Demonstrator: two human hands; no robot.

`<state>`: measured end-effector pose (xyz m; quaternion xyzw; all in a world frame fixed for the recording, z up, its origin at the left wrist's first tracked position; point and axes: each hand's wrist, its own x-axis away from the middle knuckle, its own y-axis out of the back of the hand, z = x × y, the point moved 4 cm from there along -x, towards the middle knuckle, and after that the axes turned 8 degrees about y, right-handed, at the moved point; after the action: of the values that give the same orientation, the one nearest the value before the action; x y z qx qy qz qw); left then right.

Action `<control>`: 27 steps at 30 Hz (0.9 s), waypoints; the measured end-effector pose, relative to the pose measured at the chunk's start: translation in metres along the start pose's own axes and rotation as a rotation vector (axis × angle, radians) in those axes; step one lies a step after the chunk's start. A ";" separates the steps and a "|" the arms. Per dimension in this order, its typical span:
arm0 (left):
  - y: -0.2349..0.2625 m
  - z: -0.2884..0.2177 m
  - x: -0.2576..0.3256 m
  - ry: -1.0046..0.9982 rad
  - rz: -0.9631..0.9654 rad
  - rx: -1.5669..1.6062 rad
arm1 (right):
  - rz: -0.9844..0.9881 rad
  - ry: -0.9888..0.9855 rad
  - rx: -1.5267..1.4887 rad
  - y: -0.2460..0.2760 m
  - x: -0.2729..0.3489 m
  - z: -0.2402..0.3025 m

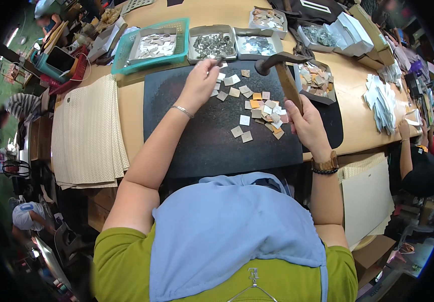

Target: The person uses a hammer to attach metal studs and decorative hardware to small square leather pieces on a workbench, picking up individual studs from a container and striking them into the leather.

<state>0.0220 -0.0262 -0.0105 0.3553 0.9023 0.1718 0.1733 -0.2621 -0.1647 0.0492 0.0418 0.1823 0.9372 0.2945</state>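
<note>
My right hand is wrapped round the wooden handle of a hammer, whose dark metal head is raised over the far right part of a black mat. Towards the mat's far edge, my left hand has its fingers pinched together. Something small and dark shows at its fingertips, too small to name. Between and below the hands lie scattered small square tiles in white, beige and orange, the thickest heap of them just left of my right hand.
Behind the mat stand a teal basket holding a box of white pieces, a box of metal pieces and a box of bluish pieces. Patterned sheets are stacked left. A tile box and white packets lie right, near another person.
</note>
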 end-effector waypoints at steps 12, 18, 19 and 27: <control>-0.002 -0.020 0.002 0.119 -0.028 0.324 | -0.005 0.063 -0.037 -0.003 -0.002 0.010; -0.010 -0.024 0.006 0.111 -0.018 0.200 | -0.001 0.082 0.001 -0.007 -0.002 0.003; -0.011 -0.022 0.006 0.114 -0.018 0.184 | 0.003 0.075 0.013 -0.007 -0.002 0.003; -0.013 -0.030 0.014 0.098 0.001 0.097 | 0.003 0.164 0.069 -0.009 -0.008 0.027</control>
<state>-0.0079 -0.0309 0.0080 0.3547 0.9169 0.1453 0.1113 -0.2456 -0.1543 0.0719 -0.0245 0.2377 0.9312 0.2754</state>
